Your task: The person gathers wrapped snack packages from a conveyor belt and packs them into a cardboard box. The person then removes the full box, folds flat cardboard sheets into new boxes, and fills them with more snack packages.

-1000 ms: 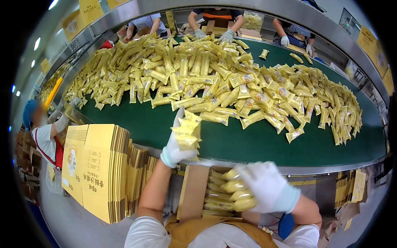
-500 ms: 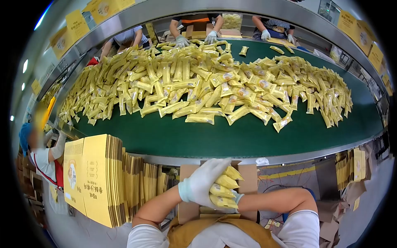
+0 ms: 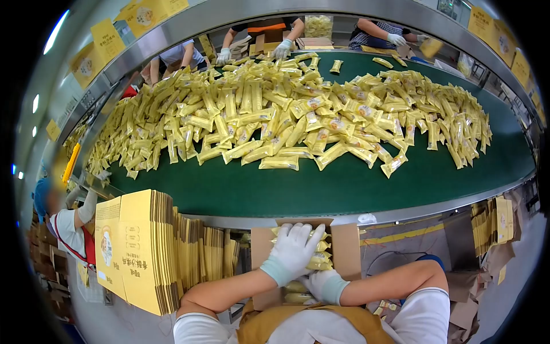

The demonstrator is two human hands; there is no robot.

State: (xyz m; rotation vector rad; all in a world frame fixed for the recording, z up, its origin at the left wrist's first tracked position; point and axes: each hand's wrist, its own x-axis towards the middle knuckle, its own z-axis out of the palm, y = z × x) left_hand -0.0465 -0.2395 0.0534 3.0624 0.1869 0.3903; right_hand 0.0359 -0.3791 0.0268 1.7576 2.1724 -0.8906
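My left hand [image 3: 294, 252], in a white glove, is over a row of yellow snack packets [image 3: 321, 259] inside an open cardboard box [image 3: 346, 250]. Its fingers curve over the packets, which show along its right side. Close below, my gloved right hand [image 3: 325, 285] is at the near end of the same row, its fingers partly hidden. More snack packets [image 3: 299, 297] lie in the near part of the box. Its side flaps stand outward, and my hands and forearms hide much of the inside.
A green conveyor belt [image 3: 229, 192] carries a large heap of yellow packets [image 3: 275, 120]. Folded yellow cartons [image 3: 134, 249] stand upright to the left, with more cartons [image 3: 492, 221] at the right. Several co-workers are around the belt, one [image 3: 71, 226] at the left.
Both hands have lowered the row of packets into the box, and my right hand shows more. Across the belt, a co-worker at the right now holds a yellow carton.
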